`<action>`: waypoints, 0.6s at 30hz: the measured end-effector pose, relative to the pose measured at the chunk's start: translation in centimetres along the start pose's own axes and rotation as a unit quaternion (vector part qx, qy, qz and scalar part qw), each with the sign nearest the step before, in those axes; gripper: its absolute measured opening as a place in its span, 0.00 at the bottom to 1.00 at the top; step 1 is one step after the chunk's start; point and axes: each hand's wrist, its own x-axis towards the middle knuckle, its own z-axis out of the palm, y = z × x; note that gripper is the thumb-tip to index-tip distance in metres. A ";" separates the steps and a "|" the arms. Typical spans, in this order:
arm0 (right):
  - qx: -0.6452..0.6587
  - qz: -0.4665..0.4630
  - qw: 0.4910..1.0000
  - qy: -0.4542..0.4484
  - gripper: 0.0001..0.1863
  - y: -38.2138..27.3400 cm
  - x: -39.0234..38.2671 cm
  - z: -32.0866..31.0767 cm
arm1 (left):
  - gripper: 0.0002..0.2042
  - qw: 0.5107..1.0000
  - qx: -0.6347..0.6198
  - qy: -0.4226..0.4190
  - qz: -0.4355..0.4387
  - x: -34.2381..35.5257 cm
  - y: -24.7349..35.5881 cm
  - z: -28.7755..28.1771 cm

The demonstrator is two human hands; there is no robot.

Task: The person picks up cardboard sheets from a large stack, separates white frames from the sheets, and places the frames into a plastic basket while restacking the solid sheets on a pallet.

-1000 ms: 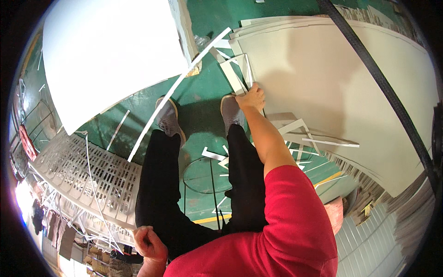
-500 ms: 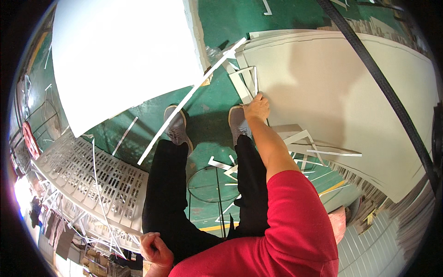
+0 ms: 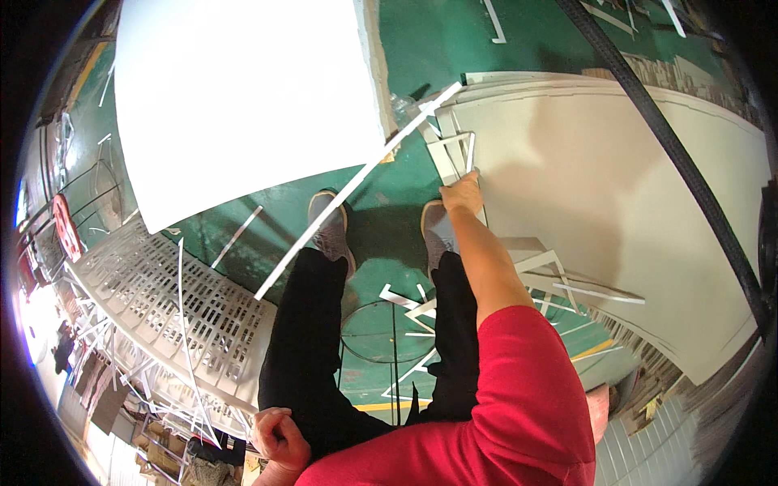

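My right hand [image 3: 463, 194] reaches out to the left edge of a stack of large beige cardboard sheets [image 3: 567, 162]. Its fingers are closed around the lower end of a narrow cardboard offcut [image 3: 471, 150], which has a white edge and lies among other thin frame-like scraps. The fingertips are partly hidden. My left hand [image 3: 278, 436] rests low beside my left thigh, its fingers curled in with nothing visible in them.
A big white sheet stack [image 3: 251, 105] stands at the far left. One long white strip [image 3: 356, 190] slants across the middle. A slotted pale panel [image 3: 178, 304] is at the left. Scraps [image 3: 405, 300] litter the green floor, and a black hose [image 3: 664, 130] hangs at the right.
The whole scene has shifted a little right and down in the picture. My right hand stays at the offcut by the stack's edge, and my left hand remains curled.
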 end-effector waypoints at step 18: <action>0.387 -0.194 0.861 0.268 0.14 16.3 -9.9 -19.6 | 0.04 0.995 -0.074 0.060 -0.030 0.0 1.6 0.5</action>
